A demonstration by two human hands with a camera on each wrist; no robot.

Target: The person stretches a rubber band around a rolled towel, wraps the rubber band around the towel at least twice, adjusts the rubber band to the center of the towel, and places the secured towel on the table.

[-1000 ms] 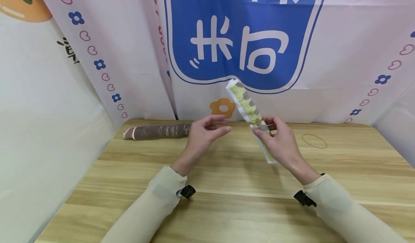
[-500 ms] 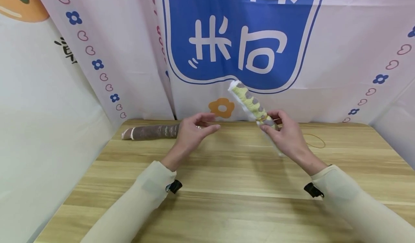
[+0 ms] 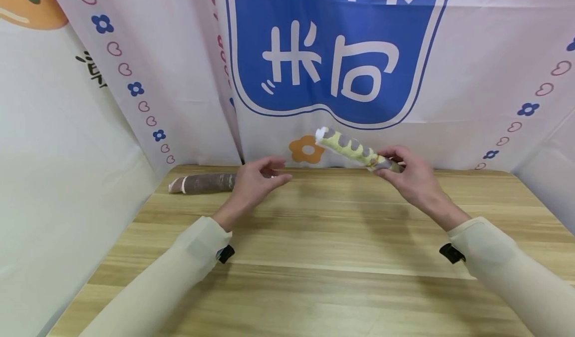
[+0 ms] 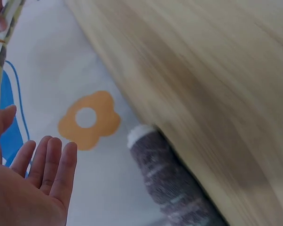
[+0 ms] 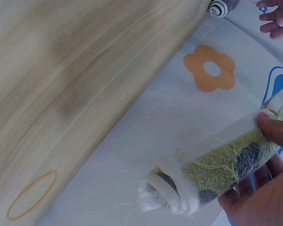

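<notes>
One rolled towel (image 3: 347,146), yellow-green with grey patches and white edging, is lying in the right hand (image 3: 414,178), above the table (image 3: 323,287). The thumb is pressing on one side and the fingers are curling round the other, so the grip is closing only as far as the towel's thickness is allowing. Its longer end is slanting up and leftward from the grip; the shorter one is sticking out on the hand's other side, showing loose-looking layers and stray threads.

A yellowish band (image 3: 375,162) is circling the towel just beside the thumb. A second, loose band (image 5: 38,178) is lying on the table below the grip. Well to the left of the grip, the left hand (image 3: 252,179) is holding nothing, its fingers loosely bent and its thumb apart. Behind that hand, a dark brown roll (image 3: 204,183) is lying on the table, partly hidden.

For handling this well, pinching firmly without flattening the roll is probably mattering most. Leaving the thumb off the fitted band is likely sparing it from sliding. The shorter end is looking slacker, so tucking its layers level is seeming wise, with the free hand supporting the longer end.
</notes>
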